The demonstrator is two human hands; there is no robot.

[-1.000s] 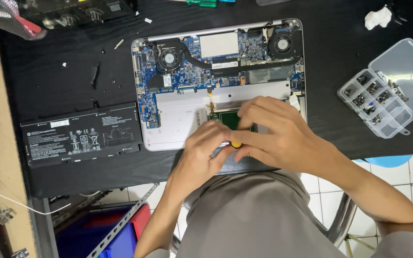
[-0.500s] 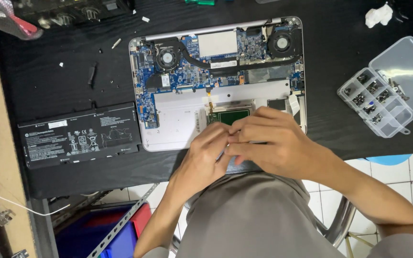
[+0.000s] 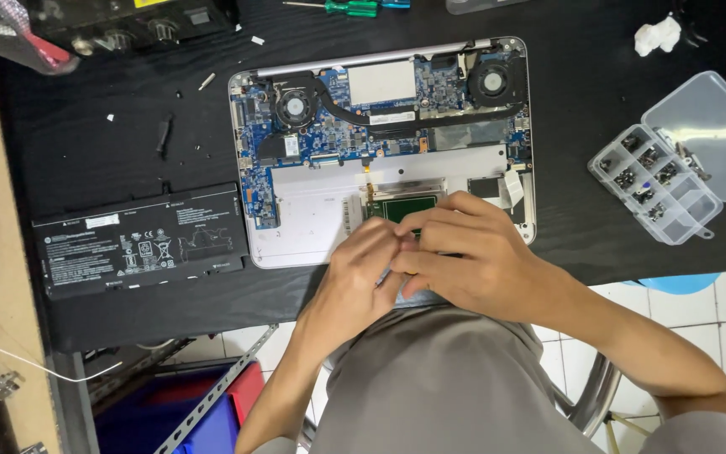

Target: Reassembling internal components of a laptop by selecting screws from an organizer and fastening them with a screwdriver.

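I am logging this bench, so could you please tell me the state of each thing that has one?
Laptop: bottom cover off, board exposed.
Battery: out, lying beside the laptop.
Screw box: lid open.
Left hand: fingers bent, touching the right hand.
Right hand: closed over a small part I cannot make out.

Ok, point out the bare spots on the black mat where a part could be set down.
Free: the strip between the laptop and the screw box, and the patch above the battery, though small bits lie scattered there. Crowded: the near edge, where both hands meet, and the top left corner.
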